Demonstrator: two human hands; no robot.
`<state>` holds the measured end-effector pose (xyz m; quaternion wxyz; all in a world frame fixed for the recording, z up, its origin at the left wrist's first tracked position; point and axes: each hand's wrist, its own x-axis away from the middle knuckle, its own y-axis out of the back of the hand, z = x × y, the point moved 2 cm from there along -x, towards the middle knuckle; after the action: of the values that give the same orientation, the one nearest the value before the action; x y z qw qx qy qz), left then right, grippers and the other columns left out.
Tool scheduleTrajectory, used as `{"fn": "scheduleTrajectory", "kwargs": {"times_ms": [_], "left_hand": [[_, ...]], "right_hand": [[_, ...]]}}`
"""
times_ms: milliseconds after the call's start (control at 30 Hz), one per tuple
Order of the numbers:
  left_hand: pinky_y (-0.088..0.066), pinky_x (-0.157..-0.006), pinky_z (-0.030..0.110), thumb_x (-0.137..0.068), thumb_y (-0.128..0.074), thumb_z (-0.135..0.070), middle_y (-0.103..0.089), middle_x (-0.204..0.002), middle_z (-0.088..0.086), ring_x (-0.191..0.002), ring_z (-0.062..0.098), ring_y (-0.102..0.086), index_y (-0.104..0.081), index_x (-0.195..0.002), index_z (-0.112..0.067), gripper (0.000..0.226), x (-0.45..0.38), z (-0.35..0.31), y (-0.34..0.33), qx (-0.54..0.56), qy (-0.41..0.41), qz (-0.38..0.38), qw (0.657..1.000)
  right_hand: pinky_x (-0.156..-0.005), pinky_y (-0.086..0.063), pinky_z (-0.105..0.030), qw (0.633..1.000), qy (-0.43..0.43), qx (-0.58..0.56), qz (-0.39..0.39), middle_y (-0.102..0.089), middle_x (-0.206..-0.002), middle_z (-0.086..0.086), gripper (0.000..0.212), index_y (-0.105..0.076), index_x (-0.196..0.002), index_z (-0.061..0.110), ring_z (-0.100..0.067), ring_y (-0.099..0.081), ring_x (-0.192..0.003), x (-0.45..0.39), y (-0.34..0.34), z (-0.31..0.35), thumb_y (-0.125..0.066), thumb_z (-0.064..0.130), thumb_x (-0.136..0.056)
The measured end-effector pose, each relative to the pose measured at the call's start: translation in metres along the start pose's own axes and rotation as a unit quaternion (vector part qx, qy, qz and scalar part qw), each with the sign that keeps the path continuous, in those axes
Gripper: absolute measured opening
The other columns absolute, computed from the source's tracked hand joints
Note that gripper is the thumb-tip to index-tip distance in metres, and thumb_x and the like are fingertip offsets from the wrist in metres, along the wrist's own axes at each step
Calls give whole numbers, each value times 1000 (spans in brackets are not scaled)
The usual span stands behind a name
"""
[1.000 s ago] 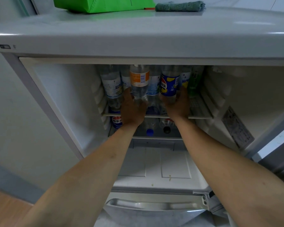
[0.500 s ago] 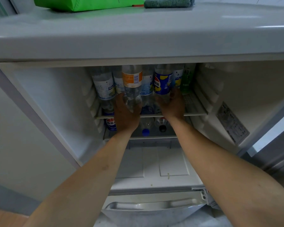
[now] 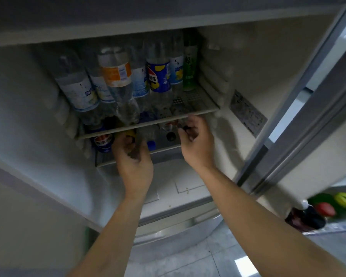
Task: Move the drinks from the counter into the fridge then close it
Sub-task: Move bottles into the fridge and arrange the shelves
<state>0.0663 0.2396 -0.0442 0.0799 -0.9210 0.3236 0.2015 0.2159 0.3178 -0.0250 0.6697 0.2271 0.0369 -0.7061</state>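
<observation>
Drinks: upper shelf [image 3: 198,100], centre of the frame, carries upright bottles in a row — clear ones at left, an orange-label bottle [image 3: 116,73], a blue-and-yellow bottle [image 3: 158,76], a green bottle [image 3: 189,70] at right. Lower shelf [image 3: 136,159] holds more, lying down, caps toward me. My judgement: loading is mostly done; the fridge [image 3: 38,120] is open and closing is left.

Door [image 3: 312,108], right of frame, stands open.

Counter [image 3: 338,226], lower right: dark bottles [image 3: 306,216] with coloured caps wait there, blurred; I cannot count them.

Floor [image 3: 218,254], bottom centre: pale tile.

My left hand [image 3: 135,156], centre, fingers loosely curled, holds nothing. My right hand [image 3: 198,140], beside it at the upper shelf's front edge, likewise loose and empty.
</observation>
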Motion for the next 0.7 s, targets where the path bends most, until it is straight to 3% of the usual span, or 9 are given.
{"fn": "scheduleTrajectory", "kwargs": {"times_ms": [67,167,333,433,500,600,700], "left_hand": [[-42,-77,2,-90,-67,-7,-55,-107,-11,-95,-8,-57,-47,-129,-10,44,21,-2,1,-8,12,32,999],[-42,-77,2,-91,-67,-12,-55,-107,-20,-95,-9,-57,-46,-129,-24,45,51,-8,-6,-22,19,85,996],[-46,-73,6,-92,-64,-14,-59,-105,-18,-96,1,-60,-49,-121,-36,39,119,-30,-33,-2,25,156,987],[-44,-67,4,-93,-62,-12,-61,-97,-22,-87,-3,-60,-51,-115,-33,32,175,-42,-45,12,25,191,981],[-46,-65,9,-93,-60,-16,-62,-94,-15,-81,3,-61,-52,-116,-26,26,215,-45,-50,20,34,235,971],[-49,-67,12,-92,-64,-12,-61,-93,-11,-79,2,-61,-52,-115,-25,28,272,-36,-49,-12,70,322,944],[-50,-71,23,-89,-69,-11,-61,-92,-5,-78,8,-63,-53,-107,-29,30,324,-15,-46,-58,160,445,879]], "right_hand": [[-79,-54,-21,1000,-19,8,4,-63,-105,7,34,-56,-122,24,-4,-61,-93,18,17,-10,-68,23,-90],[-73,-47,-10,999,-47,22,1,-63,-98,14,33,-57,-122,25,0,-61,-88,43,46,-24,-68,26,-91],[-68,-44,-8,993,-106,40,-26,-64,-82,15,23,-60,-108,37,-1,-61,-75,108,111,-46,-68,24,-90],[-71,-45,-6,986,-128,64,-83,-64,-82,18,20,-63,-106,26,3,-62,-77,159,165,-58,-70,20,-89],[-72,-49,-13,979,-142,77,-123,-65,-84,17,17,-65,-104,21,-1,-63,-78,194,203,-65,-70,17,-88],[-68,-49,-14,961,-190,100,-175,-67,-81,15,17,-66,-103,22,-3,-64,-76,254,258,-75,-71,16,-88],[-63,-49,-14,928,-266,105,-237,-67,-75,11,19,-65,-103,27,-3,-63,-68,320,314,-88,-72,20,-87]]}}
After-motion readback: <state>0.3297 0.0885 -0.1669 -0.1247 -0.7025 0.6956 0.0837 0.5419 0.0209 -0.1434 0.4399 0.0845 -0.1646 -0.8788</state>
